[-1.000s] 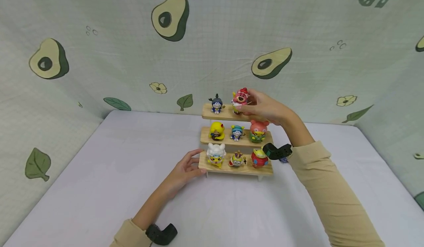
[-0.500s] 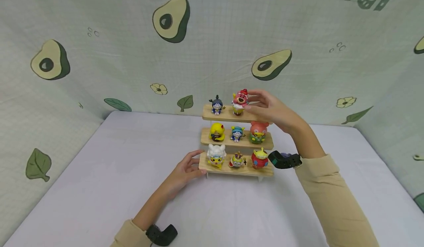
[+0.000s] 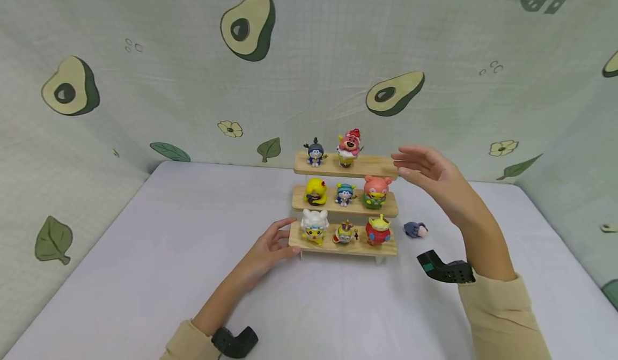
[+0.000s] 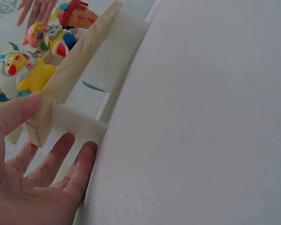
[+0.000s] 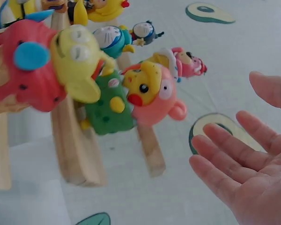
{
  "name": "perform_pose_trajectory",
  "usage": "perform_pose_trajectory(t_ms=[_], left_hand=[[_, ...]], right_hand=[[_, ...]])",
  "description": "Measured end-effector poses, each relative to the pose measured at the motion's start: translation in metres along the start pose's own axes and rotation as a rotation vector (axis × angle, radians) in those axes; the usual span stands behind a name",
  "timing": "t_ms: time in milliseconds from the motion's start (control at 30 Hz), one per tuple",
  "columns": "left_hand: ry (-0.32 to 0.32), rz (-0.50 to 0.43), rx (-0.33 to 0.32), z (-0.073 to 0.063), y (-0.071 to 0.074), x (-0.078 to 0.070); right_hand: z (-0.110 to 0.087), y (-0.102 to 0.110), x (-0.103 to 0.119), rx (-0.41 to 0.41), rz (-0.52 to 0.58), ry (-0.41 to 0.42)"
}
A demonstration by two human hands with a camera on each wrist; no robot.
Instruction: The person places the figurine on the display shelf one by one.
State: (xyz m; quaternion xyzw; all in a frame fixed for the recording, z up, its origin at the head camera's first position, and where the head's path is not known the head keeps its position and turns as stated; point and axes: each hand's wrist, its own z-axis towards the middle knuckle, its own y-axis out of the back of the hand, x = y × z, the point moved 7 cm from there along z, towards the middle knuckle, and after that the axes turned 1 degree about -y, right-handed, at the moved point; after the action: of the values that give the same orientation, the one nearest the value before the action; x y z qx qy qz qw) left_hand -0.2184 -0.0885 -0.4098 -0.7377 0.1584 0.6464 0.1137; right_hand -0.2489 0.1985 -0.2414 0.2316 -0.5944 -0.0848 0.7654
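Observation:
A three-tier wooden display shelf [image 3: 379, 164] stands on the table, with small toy figurines on each tier. My left hand [image 3: 270, 254] holds the bottom tier's left end; in the left wrist view the thumb [image 4: 25, 110] lies at the board's corner and the fingers are by the white leg [image 4: 77, 119]. My right hand [image 3: 439, 184] is off the right end of the top tier, fingers extended, nothing in it. On that tier stand a pink bear figurine [image 3: 348, 145] in a red hat and a dark-capped figurine [image 3: 315, 155] to its left.
The middle tier bears a yellow-haired figurine [image 3: 316, 191], a teal-capped one [image 3: 345, 194] and a pink-hooded one [image 3: 376, 191]. Below are a white-hooded one [image 3: 314, 227], a crowned one [image 3: 344, 233] and a red one [image 3: 378, 231]. A grey-blue figurine [image 3: 415, 230] lies right of the shelf.
My right hand has let go of the pink bear figurine and moved right, away from the top tier. The grey-blue figurine has come into full view. My left hand has stayed put.

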Motion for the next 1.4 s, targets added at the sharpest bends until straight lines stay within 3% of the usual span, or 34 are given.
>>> perform_pose_trajectory(t_ms=[267,433,667,867,1100,1400], left_hand=[[0.008,-0.001,-0.009,0.0,0.001,0.001],[0.01,-0.006,-0.016,0.0,0.001,0.001],[0.008,-0.004,0.001,0.0,-0.001,0.0],[0.006,-0.008,-0.003,0.0,-0.001,-0.001],[0.01,-0.003,-0.009,0.001,0.001,0.002],[0.023,-0.001,-0.029,0.001,0.002,0.002]], right_hand=[[-0.02,0.006,-0.031,-0.011,-0.005,-0.021],[-0.026,0.009,-0.058,0.021,-0.049,-0.113],[-0.034,0.017,-0.102,0.039,-0.022,-0.255],[-0.04,0.023,-0.133,0.063,-0.024,-0.329],[-0.053,0.032,-0.157,0.129,-0.087,-0.376],[-0.056,0.021,-0.178,0.21,-0.117,-0.498]])
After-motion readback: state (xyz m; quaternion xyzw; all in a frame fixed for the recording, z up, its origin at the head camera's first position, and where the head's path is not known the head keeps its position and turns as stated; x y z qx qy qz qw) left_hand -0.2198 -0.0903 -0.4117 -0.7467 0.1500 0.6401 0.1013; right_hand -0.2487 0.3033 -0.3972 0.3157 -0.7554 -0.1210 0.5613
